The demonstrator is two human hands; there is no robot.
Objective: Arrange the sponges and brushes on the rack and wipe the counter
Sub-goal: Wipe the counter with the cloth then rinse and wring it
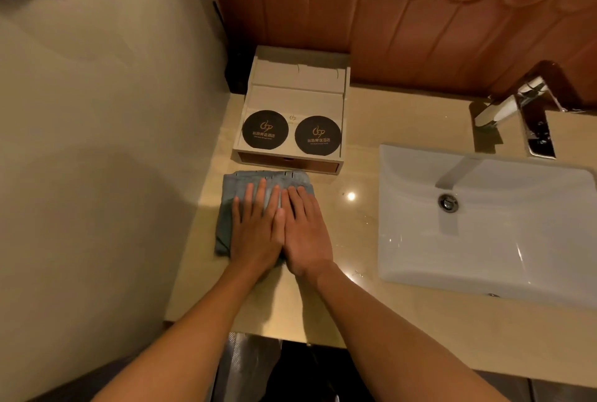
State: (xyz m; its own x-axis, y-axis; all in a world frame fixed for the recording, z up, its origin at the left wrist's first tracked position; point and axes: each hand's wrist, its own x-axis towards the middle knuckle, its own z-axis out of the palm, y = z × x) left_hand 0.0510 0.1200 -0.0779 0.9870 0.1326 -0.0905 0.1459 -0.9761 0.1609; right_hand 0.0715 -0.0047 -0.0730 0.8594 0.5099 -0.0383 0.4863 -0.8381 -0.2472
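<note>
1. The left hand (255, 233) lies flat, fingers straight and spread, palm down on the grey cloth (232, 198).
2. The right hand (305, 233) lies flat beside it, thumbs touching, fingers straight on the cloth's right edge.
3. Both forearms reach forward from below.
4. The cloth sits on the beige worktop (355, 182), just before a tray (292, 91) with two black coasters (265, 129).
5. The basin (484, 224) lies to the right.
</note>
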